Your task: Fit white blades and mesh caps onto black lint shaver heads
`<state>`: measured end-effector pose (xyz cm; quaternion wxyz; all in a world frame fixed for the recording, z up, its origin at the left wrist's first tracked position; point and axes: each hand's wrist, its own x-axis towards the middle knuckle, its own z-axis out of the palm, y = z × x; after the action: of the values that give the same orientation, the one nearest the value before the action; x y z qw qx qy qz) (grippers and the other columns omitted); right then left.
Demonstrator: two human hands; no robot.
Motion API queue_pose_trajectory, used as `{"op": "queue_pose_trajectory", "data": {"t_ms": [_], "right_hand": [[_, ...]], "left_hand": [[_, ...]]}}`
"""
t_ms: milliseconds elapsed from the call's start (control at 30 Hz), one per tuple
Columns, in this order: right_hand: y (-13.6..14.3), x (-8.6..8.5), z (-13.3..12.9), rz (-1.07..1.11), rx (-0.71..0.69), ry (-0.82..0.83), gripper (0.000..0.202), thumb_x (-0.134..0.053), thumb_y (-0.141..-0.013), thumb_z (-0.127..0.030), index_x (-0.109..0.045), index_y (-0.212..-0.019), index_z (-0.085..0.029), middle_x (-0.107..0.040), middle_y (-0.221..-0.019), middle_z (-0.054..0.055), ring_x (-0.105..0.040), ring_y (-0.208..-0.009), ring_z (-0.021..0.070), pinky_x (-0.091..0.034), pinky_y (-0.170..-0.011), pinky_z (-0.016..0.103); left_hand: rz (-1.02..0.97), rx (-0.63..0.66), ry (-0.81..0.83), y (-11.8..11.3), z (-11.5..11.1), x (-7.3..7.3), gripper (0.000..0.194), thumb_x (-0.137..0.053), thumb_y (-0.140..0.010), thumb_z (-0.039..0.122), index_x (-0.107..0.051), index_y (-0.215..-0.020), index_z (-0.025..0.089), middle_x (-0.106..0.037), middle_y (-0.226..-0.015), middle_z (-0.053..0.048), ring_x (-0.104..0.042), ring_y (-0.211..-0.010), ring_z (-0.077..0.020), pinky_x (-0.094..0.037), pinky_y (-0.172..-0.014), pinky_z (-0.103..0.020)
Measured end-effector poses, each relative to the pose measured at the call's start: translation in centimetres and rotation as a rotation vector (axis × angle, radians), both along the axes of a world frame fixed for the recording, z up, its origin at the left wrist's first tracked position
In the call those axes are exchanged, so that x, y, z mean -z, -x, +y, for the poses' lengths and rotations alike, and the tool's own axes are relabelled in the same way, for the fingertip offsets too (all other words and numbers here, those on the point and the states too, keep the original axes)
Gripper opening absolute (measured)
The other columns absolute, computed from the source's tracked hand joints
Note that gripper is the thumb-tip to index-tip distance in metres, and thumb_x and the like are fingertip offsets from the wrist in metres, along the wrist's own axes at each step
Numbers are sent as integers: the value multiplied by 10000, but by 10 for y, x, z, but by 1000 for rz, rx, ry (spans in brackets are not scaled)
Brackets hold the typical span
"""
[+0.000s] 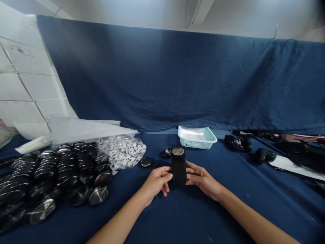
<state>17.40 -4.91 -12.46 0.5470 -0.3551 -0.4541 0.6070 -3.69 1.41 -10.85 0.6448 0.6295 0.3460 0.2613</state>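
Apparently midway, the left hand's (156, 179) and right hand's (203, 180) fingers pinch a black casing (179, 172) over the worktop (188, 217), a silver disc (178, 151) seemingly seated, many black-rimmed discs (67, 168) apparently left.

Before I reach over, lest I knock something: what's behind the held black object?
A small shiny piece and, farther back, a basket; the black object covers anything directly behind.
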Motion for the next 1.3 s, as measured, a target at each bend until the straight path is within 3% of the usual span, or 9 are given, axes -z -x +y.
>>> {"op": "queue_pose_trajectory", "data": {"t_ms": [100,300,500,633,733,933,1133,1300], "right_hand": [[1,2,0,19,61,-10,683,-761,-756,-242,-466,-1371,-230,-688,-1053,67,-667,-882,184,-516,-788,368],[8,3,-3,-5,165,-48,772,-799,-711,-231,-431,-1390,-216,-713,-1006,76,-667,-793,170,-521,-745,356],[15,7,-2,-162,255,-130,749,-805,-696,-280,-462,-1359,-217,-716,-946,47,-644,-703,147,-515,-727,352],[21,9,-6,-256,288,-196,678,-767,-740,-280,-474,-1349,-235,-698,-1012,47,-645,-743,146,-517,-757,351],[25,8,-11,-338,298,-245,637,-730,-770,-287,-475,-1353,-249,-676,-1057,57,-657,-792,165,-534,-764,364],[31,5,-18,-494,337,-290,578,-680,-801,-257,-491,-1346,-276,-659,-1047,52,-674,-798,170,-550,-771,362],[30,5,-21,-491,333,-271,702,-669,-814,-246,-344,-1434,-302,-643,-1086,55,-679,-842,176,-546,-832,388],[28,7,-21,-517,345,-249,715,-685,-800,-263,-355,-1433,-297,-644,-1056,58,-678,-839,189,-546,-823,399]], "left_hand": [[-5,-20,1,0,0,1,489,-600,-844,279,-450,-1297,173,-626,-907,-51,-557,-456,-71,-457,-398,-197],[3,-9,-17,-1,2,2,438,-632,-816,323,-492,-1202,172,-586,-801,-4,-569,-458,-82,-478,-413,-205],[68,-2,-78,-5,-1,4,455,-536,-825,218,-456,-1268,146,-649,-980,-103,-591,-464,-84,-459,-397,-192],[96,-2,-171,-7,-7,4,484,-542,-810,230,-466,-1280,149,-619,-1168,-159,-574,-443,-71,-429,-365,-192],[116,-11,-259,-7,-13,-1,447,-562,-797,246,-523,-1237,176,-593,-1249,-141,-551,-431,-53,-416,-362,-187],[145,-6,-353,-2,-18,-14,358,-577,-794,261,-582,-1144,185,-632,-1214,-102,-544,-422,-53,-398,-367,-187],[168,-5,-389,-1,-19,-13,379,-595,-780,245,-567,-1153,179,-651,-1183,-106,-571,-442,-68,-430,-409,-202],[189,-8,-423,-1,-20,-12,451,-605,-753,204,-542,-1199,166,-650,-1193,-118,-569,-470,-77,-450,-448,-212]]}}
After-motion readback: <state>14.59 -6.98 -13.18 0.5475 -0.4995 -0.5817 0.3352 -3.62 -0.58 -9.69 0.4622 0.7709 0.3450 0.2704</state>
